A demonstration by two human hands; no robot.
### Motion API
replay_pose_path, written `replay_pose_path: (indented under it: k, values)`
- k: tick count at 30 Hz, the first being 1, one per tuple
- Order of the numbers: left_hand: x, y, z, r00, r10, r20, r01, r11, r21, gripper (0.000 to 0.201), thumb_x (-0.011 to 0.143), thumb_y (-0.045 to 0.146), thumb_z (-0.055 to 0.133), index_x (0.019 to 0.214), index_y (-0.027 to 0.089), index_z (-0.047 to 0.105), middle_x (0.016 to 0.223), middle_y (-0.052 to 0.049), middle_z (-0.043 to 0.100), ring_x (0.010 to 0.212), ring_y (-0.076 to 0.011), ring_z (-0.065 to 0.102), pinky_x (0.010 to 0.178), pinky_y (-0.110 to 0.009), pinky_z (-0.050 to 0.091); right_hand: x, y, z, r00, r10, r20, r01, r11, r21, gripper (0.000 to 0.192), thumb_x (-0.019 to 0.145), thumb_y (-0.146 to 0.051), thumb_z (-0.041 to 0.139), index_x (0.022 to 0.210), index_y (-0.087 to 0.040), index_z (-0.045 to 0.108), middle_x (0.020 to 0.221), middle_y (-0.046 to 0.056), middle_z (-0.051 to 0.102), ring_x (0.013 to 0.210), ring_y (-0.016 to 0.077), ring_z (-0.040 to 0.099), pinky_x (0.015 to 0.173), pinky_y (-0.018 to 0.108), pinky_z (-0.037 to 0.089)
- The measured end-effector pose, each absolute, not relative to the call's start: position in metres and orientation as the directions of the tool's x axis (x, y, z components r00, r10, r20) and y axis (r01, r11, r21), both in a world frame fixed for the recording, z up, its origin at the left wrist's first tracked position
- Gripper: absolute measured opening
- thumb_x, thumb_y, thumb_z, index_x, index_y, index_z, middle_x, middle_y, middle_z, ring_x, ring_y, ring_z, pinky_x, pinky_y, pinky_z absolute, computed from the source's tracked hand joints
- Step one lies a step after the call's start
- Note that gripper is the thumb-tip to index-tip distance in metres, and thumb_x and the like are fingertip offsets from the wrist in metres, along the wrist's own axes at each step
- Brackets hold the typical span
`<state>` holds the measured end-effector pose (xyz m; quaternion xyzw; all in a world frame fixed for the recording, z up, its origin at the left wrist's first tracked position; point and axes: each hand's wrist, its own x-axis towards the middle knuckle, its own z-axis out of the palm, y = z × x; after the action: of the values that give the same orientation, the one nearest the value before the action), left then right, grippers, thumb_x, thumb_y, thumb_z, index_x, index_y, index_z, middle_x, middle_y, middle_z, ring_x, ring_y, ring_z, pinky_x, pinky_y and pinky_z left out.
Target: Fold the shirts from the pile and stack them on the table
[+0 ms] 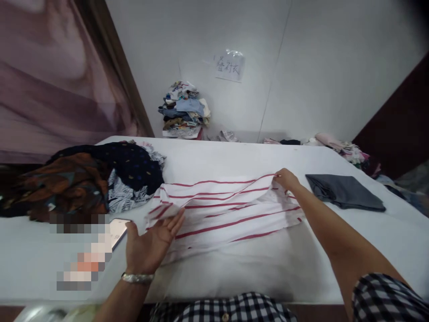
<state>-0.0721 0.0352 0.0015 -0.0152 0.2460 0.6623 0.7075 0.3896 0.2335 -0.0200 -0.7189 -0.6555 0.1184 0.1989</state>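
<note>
A white garment with red stripes, likely a shirt, lies spread in front of me, its upper layer partly lifted and rippled. My right hand pinches its far right edge, holding that part raised. At the near left end, my left hand is turned palm up, thumb apart and fingers stretched out. Those fingertips touch a turned-over flap of the striped cloth without closing on it. A silver bracelet circles my left wrist.
Loose dark and orange-brown clothes are heaped at the left, near a phone partly pixelated. A folded dark grey garment lies right. Behind are a tall clothes stack, more clothes and a handwritten sign. All rest along the white table.
</note>
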Motion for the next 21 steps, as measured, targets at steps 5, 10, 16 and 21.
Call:
replay_pose_path:
  k: [5, 10, 16, 21]
  values:
    - [-0.103, 0.049, 0.000, -0.303, 0.865, -0.401, -0.686, 0.094, 0.722, 0.062, 0.088, 0.049, 0.050, 0.139, 0.016, 0.035, 0.129, -0.021, 0.059, 0.105, -0.0271, 0.066, 0.075, -0.036, 0.058, 0.401, 0.250, -0.029, 0.046, 0.999, -0.021, 0.800, -0.050, -0.597, 0.019, 0.070, -0.035, 0.066, 0.072, -0.017, 0.069, 0.079, 0.006, 0.069, 0.079, 0.0202, 0.060, 0.070, 0.027, 0.044]
    - [-0.120, 0.082, -0.012, -0.462, 0.881, 0.101, 0.277, 0.035, 0.960, 0.044, 0.074, 0.040, 0.067, 0.113, 0.021, 0.060, 0.123, -0.010, 0.063, 0.109, -0.0255, 0.061, 0.092, -0.040, 0.050, 0.420, 0.254, -0.048, -0.003, 0.986, -0.164, 0.667, -0.120, -0.735, 0.036, 0.061, -0.055, 0.070, 0.065, -0.019, 0.066, 0.062, 0.004, 0.063, 0.059, 0.0171, 0.055, 0.057, 0.028, 0.041]
    - [-0.114, 0.143, -0.028, -0.133, 0.986, 0.097, 0.750, 0.036, 0.660, 0.041, 0.072, 0.033, 0.066, 0.110, 0.018, 0.066, 0.125, -0.014, 0.063, 0.125, -0.0298, 0.050, 0.110, -0.041, 0.030, 0.420, 0.260, -0.055, 0.006, 0.985, -0.174, 0.703, -0.128, -0.700, 0.039, 0.054, -0.055, 0.074, 0.071, -0.021, 0.070, 0.068, 0.003, 0.067, 0.065, 0.0191, 0.059, 0.063, 0.030, 0.045]
    - [-0.113, 0.159, -0.018, -0.095, 0.995, 0.020, 0.784, 0.062, 0.618, 0.015, 0.064, 0.028, 0.069, 0.076, 0.019, 0.068, 0.086, -0.008, 0.070, 0.094, -0.0275, 0.061, 0.092, -0.037, 0.042, 0.422, 0.251, -0.043, -0.040, 0.976, -0.214, 0.685, -0.129, -0.717, 0.040, 0.062, -0.060, 0.069, 0.062, -0.020, 0.066, 0.064, 0.006, 0.063, 0.058, 0.0167, 0.055, 0.057, 0.030, 0.043]
